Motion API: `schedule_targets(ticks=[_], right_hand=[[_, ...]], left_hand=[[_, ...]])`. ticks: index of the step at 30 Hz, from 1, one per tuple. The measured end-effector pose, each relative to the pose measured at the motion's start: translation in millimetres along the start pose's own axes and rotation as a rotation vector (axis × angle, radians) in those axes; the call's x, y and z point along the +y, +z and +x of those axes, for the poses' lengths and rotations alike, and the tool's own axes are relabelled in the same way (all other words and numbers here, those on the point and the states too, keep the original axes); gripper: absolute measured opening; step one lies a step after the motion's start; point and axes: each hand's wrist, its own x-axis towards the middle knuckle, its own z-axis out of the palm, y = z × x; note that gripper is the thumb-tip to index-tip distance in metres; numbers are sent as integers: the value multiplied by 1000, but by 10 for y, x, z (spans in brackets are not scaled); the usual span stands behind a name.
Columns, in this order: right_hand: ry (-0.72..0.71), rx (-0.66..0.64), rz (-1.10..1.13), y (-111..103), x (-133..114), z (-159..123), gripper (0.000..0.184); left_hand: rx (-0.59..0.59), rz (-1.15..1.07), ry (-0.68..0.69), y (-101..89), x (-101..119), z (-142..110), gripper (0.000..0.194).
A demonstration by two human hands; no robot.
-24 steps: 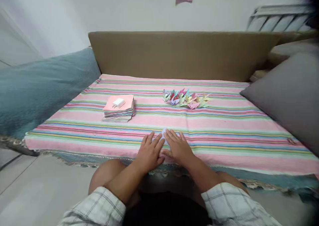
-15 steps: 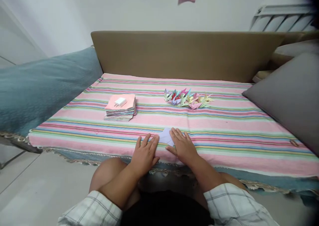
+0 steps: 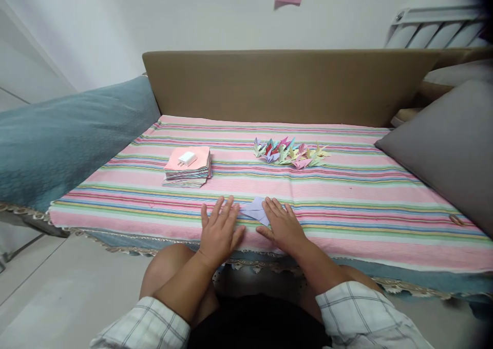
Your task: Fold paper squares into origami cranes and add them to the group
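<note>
A folded sheet of pale lavender paper point(image 3: 254, 209) lies on the striped cloth point(image 3: 331, 190) in front of me, its narrow end pointing left. My right hand point(image 3: 283, 225) rests flat over the paper's right part, hiding some of it. Fingers spread, my left hand point(image 3: 219, 229) lies just left of the paper's narrow tip; whether it touches the tip I cannot tell. Beyond both hands sits a cluster of folded paper cranes point(image 3: 288, 153) in several colours.
To the left is a stack of coloured paper squares point(image 3: 188, 172), with a white plug adapter point(image 3: 187, 158) on top. A teal armrest point(image 3: 77, 133) borders the left side, a grey cushion point(image 3: 450, 149) the right. The brown backrest point(image 3: 277, 84) stands behind.
My left hand has slid left, off the lavender paper, uncovering its narrow end. My right hand has shifted slightly right and stays on the paper.
</note>
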Motion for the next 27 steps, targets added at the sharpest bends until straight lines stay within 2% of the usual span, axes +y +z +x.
schedule_targets(ticks=[2, 4, 8, 12, 18, 21, 25, 27], right_hand=[[-2, 12, -3, 13, -3, 0, 77], [-3, 21, -5, 24, -1, -1, 74], [-6, 20, -14, 19, 10, -7, 73], [-14, -9, -14, -1, 19, -7, 80], [-7, -32, 2, -11, 28, 1, 84], [-7, -38, 0, -16, 27, 0, 84], [-5, -32, 0, -10, 25, -4, 82], [-6, -17, 2, 1, 23, -3, 81]], left_hand=[[-23, -36, 161, 56, 98, 64, 48], [-118, -60, 269, 143, 194, 108, 55], [-302, -67, 236, 297, 267, 111, 69], [-373, -55, 181, 297, 207, 15, 68], [-383, -30, 85, 165, 151, -120, 64], [-361, -45, 7, 100, 130, -124, 56], [-223, -67, -103, 4, 76, -44, 35], [-122, -55, -105, -26, 83, 24, 33]])
